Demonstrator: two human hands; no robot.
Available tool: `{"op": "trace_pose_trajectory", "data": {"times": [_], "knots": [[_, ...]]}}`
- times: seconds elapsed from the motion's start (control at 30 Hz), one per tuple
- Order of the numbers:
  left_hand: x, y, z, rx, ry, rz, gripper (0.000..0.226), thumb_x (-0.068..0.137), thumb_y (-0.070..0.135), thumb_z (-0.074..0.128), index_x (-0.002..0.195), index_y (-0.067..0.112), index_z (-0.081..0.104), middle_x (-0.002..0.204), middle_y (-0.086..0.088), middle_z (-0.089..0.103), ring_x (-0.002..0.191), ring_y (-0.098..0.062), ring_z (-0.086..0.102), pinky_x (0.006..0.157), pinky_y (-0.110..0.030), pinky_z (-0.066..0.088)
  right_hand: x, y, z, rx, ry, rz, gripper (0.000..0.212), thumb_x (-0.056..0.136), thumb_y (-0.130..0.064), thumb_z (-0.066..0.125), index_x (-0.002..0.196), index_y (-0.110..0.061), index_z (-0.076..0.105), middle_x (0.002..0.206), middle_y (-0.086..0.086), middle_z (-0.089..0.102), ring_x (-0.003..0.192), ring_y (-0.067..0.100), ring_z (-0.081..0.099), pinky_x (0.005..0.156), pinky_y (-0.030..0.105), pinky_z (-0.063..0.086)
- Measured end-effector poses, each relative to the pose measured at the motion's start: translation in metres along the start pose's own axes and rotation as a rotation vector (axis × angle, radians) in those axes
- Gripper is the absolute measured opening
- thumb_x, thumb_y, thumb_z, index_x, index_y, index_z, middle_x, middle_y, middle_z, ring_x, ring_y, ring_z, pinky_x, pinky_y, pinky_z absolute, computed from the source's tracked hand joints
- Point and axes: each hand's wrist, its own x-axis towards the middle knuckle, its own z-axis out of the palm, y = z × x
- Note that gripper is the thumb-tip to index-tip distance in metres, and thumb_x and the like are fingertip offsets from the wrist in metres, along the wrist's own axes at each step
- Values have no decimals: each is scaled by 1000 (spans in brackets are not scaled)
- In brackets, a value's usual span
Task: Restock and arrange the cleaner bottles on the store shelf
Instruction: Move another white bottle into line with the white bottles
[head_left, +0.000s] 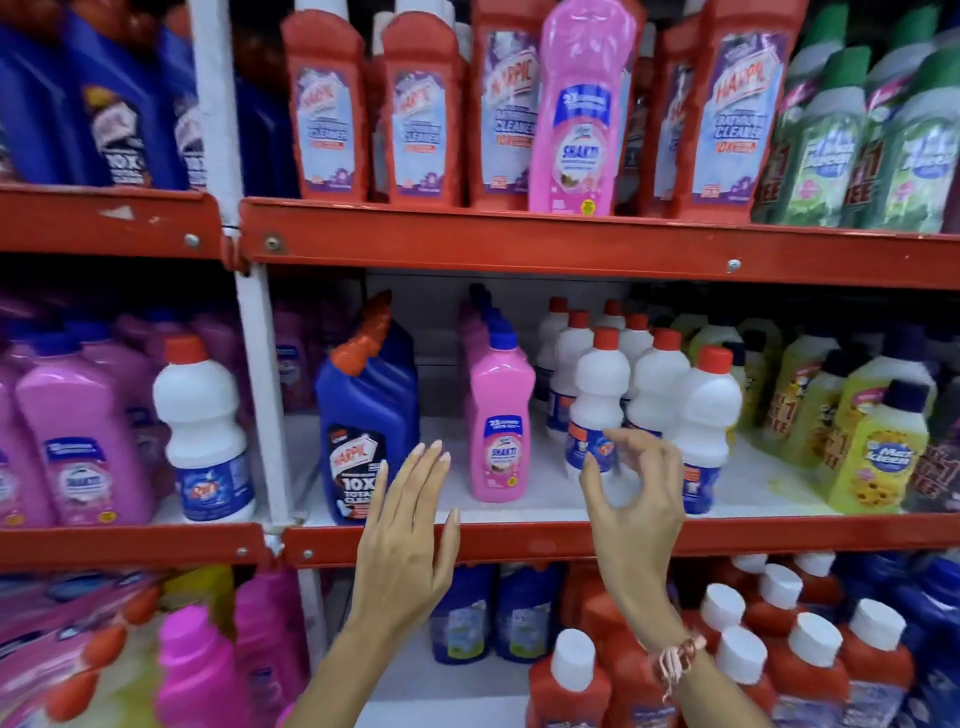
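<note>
Middle shelf, red metal front rail, white deck: stock held, left to right.

- Blue bottle, slanted red cap, dark label reading "10X"; stands upright at the left end, near the white upright post.
- Pink bottle, blue cap, front of a short file of like bottles running back; upright, apart from the blue bottle with bare deck between.
- White bottles, red caps, blue labels; a cluster several deep, just beside the pink file on its right.
- Yellow-green bottles, dark caps, at the right end.

Upper shelf: red bathroom-cleaner bottles in a row, one pink bottle standing among them at the front edge; green-capped bottles to the right.

Lower shelf: red bottles with white caps, partly hidden by the forearms.

Left hand: raised flat before the rail, fingers straight and close together, holding nothing, tips over the gap between blue and pink bottles.

Right hand: fingers curled in a loose open claw, thumb apart, empty, just in front of the nearest white bottle; contact cannot be told. Cord bracelet at the wrist.
</note>
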Motion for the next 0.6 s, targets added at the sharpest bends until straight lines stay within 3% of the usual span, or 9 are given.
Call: {"op": "trace_pose_trajectory", "data": {"times": [0.1, 0.23, 0.43, 0.6], "knots": [[-9, -23, -22, -20, 47, -17, 49, 96, 23, 46, 142, 6, 46, 150, -8, 48, 141, -20, 42, 120, -47, 28, -20, -22, 21, 46, -75, -48, 25, 78, -1, 71, 101, -10, 66, 97, 1, 58, 89, 23, 59, 84, 29, 48], [-20, -59, -52, 8, 102, -22, 46, 96, 21, 46, 139, 4, 50, 146, -10, 52, 139, -22, 44, 121, -48, 28, -46, -54, 55, 115, -150, -11, 23, 79, 5, 72, 94, -11, 67, 92, -1, 60, 85, 15, 63, 78, 28, 54], [-42, -116, -92, 43, 157, -59, 44, 94, 19, 48, 134, 2, 54, 138, -13, 58, 133, -23, 47, 117, -47, 32, -85, -95, 112, 215, -287, 47, 21, 80, 4, 71, 88, -15, 68, 86, -3, 66, 81, 7, 65, 75, 11, 50], [-61, -163, -117, 98, 132, -134, 44, 95, 20, 45, 133, 1, 55, 136, -15, 60, 130, -25, 50, 119, -43, 29, -119, -134, 160, 283, -400, 58, 16, 85, -5, 69, 97, -15, 69, 94, -9, 67, 86, 6, 68, 78, 20, 55]]}}
